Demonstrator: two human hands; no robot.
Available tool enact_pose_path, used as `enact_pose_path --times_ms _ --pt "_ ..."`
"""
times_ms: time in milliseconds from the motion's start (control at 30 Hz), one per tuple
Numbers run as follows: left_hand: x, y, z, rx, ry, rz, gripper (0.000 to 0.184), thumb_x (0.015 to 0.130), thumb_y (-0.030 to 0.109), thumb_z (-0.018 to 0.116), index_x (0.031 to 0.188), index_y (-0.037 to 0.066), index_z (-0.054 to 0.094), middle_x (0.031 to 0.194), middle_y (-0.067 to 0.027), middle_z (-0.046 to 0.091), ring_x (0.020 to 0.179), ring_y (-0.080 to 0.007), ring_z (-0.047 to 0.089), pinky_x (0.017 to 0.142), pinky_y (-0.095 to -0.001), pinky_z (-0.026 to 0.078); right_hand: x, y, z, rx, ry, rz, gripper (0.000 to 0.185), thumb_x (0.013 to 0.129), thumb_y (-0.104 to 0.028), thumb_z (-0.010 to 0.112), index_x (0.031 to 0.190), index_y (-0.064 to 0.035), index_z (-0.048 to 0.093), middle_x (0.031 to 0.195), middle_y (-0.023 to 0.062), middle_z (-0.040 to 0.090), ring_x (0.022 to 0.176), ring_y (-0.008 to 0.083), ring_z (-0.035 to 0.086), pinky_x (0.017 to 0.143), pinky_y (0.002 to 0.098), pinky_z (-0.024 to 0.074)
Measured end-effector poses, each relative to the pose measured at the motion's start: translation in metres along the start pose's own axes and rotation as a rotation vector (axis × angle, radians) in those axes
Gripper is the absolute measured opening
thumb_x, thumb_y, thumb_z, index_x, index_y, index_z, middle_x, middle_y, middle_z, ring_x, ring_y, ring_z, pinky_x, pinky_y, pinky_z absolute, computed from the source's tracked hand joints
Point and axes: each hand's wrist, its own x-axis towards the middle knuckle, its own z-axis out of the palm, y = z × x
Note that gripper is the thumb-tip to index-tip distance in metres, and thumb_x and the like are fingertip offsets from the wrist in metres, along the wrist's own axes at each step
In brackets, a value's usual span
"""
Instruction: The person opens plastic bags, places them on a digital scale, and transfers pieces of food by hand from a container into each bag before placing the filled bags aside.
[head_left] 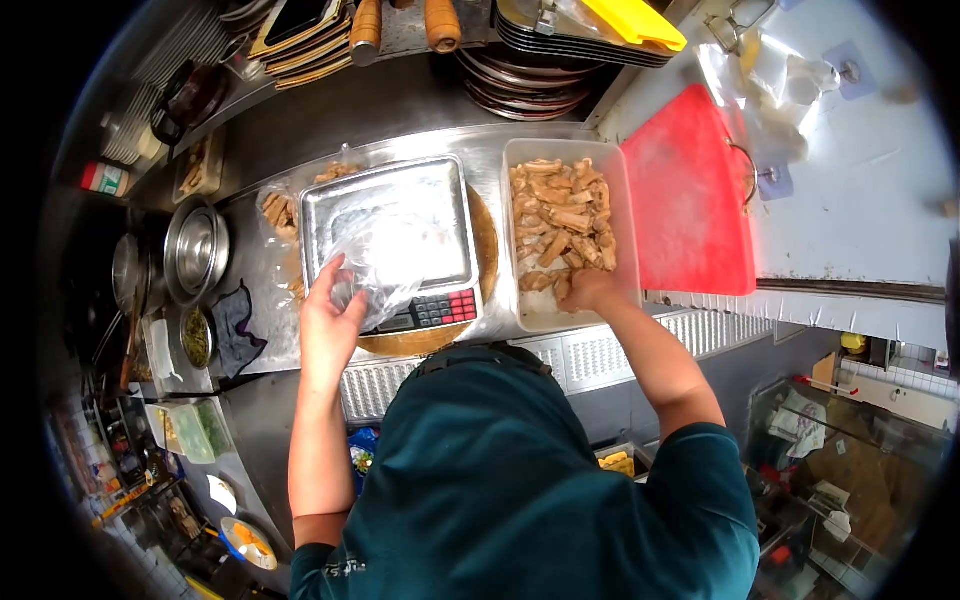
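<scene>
Pieces (568, 215) of food, brown, knobbly and wrinkled, fill most of the pale plastic tub (625, 235) at right. Your right hand (592, 290) reaches into its near end, grip unclear. Your left hand (332, 318), thumb and fingers spread, touches a clear bag (385, 268) over the scale's tray (328, 192).

Red cutting board (690, 205), landmark. Near its upper left: stack of dark round plates (525, 88). Above it: yellow plastic item (637, 22). Farther left of it, upper shelf: wooden tool handles (443, 25). Well left of it: nested steel bowls (195, 250), crumpled dark cloth (238, 332).
</scene>
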Motion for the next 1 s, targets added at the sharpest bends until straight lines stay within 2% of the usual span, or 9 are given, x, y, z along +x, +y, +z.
enact_pose_path --times_ms 233,300,400,500,600,667,733,833,1000 --pt "-0.004 -0.002 -0.003 0.030 0.016 0.012 0.057 0.085 0.001 0.071 0.140 0.002 0.055 0.111 -0.0068 0.069 0.067 -0.0062 0.052 0.063 -0.0235 0.047 0.014 0.002 0.023 0.028 0.020 0.059 0.057 0.073 -0.045 0.077 0.116 -0.0063 0.074 0.119 0.0165 0.071 0.110 0.0297 0.069 0.093 0.0398 0.0547" --pt "-0.007 0.005 -0.005 0.032 -0.009 -0.027 0.057 0.086 -0.003 0.068 0.142 0.001 0.053 0.115 -0.0066 0.067 0.079 -0.0071 0.057 0.070 -0.0222 0.049 0.006 0.004 0.009 0.007 -0.040 0.041 0.061 0.075 -0.045 0.075 0.122 -0.0070 0.070 0.118 0.0173 0.071 0.111 0.0303 0.068 0.095 0.0409 0.0538" --pt "-0.008 0.006 -0.006 0.038 -0.007 -0.001 0.058 0.087 -0.005 0.067 0.143 0.001 0.052 0.117 -0.0071 0.065 0.086 -0.0077 0.060 0.074 -0.0218 0.051 -0.014 -0.003 -0.010 0.134 0.087 -0.143 0.048 0.077 -0.036 0.075 0.118 -0.0100 0.072 0.127 0.0170 0.067 0.120 0.0316 0.062 0.101 0.0414 0.0507" --pt "-0.004 -0.005 -0.002 0.063 -0.005 0.077 0.057 0.087 -0.004 0.067 0.142 0.001 0.052 0.118 -0.0077 0.065 0.086 -0.0079 0.061 0.074 -0.0220 0.051 -0.012 -0.010 0.001 -0.002 0.464 -0.613 0.040 0.076 -0.025 0.075 0.113 -0.0104 0.073 0.139 0.0160 0.058 0.132 0.0336 0.052 0.107 0.0411 0.0457" --pt "-0.005 -0.004 -0.003 0.074 -0.023 0.055 0.057 0.088 -0.004 0.067 0.142 0.001 0.052 0.119 -0.0086 0.065 0.089 -0.0091 0.062 0.075 -0.0224 0.052 0.006 -0.025 0.015 -0.215 0.453 -0.820 0.046 0.080 -0.021 0.073 0.125 -0.0134 0.068 0.145 0.0155 0.050 0.138 0.0351 0.042 0.114 0.0411 0.0371" --pt "-0.008 0.012 -0.007 0.094 -0.045 -0.027 0.057 0.087 -0.004 0.067 0.142 0.001 0.052 0.120 -0.0092 0.065 0.091 -0.0102 0.062 0.076 -0.0227 0.052 0.017 -0.025 0.025 -0.281 0.408 -0.772 0.038 0.079 -0.020 0.072 0.116 -0.0107 0.071 0.141 0.0153 0.052 0.130 0.0335 0.049 0.108 0.0410 0.0422" --pt "-0.008 0.010 -0.008 0.088 -0.039 0.009 0.058 0.087 -0.004 0.068 0.143 0.001 0.052 0.121 -0.0097 0.064 0.092 -0.0111 0.063 0.077 -0.0229 0.053 0.027 -0.027 0.035 -0.245 0.446 -0.707 0.034 0.079 -0.020 0.072 0.111 -0.0106 0.073 0.138 0.0147 0.054 0.125 0.0328 0.052 0.106 0.0408 0.0437" --pt "-0.009 0.007 -0.009 0.054 -0.039 0.010 0.059 0.086 -0.005 0.068 0.142 0.000 0.051 0.123 -0.0106 0.063 0.098 -0.0130 0.064 0.082 -0.0245 0.054 0.029 -0.024 0.033 -0.165 0.357 -0.662 0.029 0.080 -0.019 0.071 0.107 -0.0089 0.073 0.133 0.0136 0.058 0.118 0.0312 0.055 0.102 0.0398 0.0458" --pt "-0.005 -0.009 -0.006 0.092 -0.017 0.104 0.061 0.085 -0.004 0.070 0.143 -0.001 0.049 0.132 -0.0147 0.061 0.114 -0.0189 0.061 0.093 -0.0294 0.052 0.017 -0.004 0.017 0.155 0.368 -0.677 0.033 0.077 -0.022 0.077 0.104 -0.0037 0.071 0.130 0.0145 0.060 0.118 0.0317 0.056 0.101 0.0372 0.0465"
